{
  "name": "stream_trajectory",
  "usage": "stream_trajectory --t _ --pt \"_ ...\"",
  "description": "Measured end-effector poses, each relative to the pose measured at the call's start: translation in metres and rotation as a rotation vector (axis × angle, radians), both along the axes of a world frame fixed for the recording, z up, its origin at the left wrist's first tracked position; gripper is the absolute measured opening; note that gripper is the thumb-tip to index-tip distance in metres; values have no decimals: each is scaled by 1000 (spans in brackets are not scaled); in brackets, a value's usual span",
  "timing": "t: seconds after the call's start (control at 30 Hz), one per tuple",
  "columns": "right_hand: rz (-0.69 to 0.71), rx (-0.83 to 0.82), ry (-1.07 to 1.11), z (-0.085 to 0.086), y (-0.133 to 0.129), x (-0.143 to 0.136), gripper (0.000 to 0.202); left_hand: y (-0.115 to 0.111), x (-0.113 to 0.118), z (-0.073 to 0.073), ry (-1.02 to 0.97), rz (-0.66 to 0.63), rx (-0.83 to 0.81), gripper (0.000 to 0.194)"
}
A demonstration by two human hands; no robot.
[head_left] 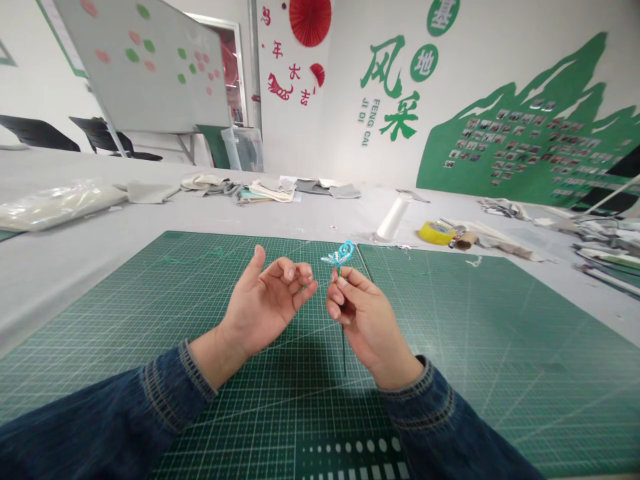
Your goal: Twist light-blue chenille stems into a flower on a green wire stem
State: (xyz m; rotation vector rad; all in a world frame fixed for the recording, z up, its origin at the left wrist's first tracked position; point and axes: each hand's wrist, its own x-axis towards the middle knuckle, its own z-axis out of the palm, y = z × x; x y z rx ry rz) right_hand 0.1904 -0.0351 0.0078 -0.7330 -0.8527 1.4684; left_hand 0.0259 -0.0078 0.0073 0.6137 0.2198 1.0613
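My right hand [361,303] pinches a thin dark stem between thumb and fingers. On top of that stem sits a small blue curled ornament [344,253] with clear, bead-like pieces at its left side; the stem's lower end [344,353] sticks out below my hand. My left hand [267,297] is held just to the left, palm turned up, its fingers loosely curled and apart with nothing in them. A small gap separates it from the ornament. Both hands are above a green cutting mat [240,413].
A second cutting mat [475,347] lies at the right. Behind are a white thread cone [394,217], a yellow tape roll [437,233], a brown cardboard roll [467,240] and fabric pieces [270,191]. Green thread scraps [200,255] lie on the left mat. A plastic-wrapped bundle [60,203] is far left.
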Motion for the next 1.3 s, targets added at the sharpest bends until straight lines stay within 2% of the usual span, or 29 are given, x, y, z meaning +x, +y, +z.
stream_trajectory --t 0.1,0.2,0.33,0.53,0.7,0.77,0.9,1.13,1.23,1.3 --pt "-43 14 29 -4 -3 -8 7 0 2 -3 -5 104 -82 53" --pt "-64 21 8 -6 -6 -13 9 -2 7 -6 27 141 -59 50" --pt "-55 35 -74 -9 -6 -15 9 -6 14 -12 180 112 83 52" --pt "-12 30 -156 -11 -5 -17 9 -4 17 -29 455 23 324 48" --pt "-7 38 -160 -8 -4 -14 11 -1 11 -27 714 -40 480 57" --pt "-19 29 -164 -7 -3 -12 10 0 9 -22 843 21 529 51" --pt "-59 -25 -227 -9 -2 -11 10 1 5 -16 1084 221 568 26" --pt "-219 -23 -253 -14 2 -10 11 -1 5 -18 1269 336 598 23" --pt "-214 1 -269 -15 4 -8 9 -6 3 -20 1301 381 776 24" --pt "-222 7 -339 -16 5 -8 7 -10 -1 -20 1390 512 987 23"
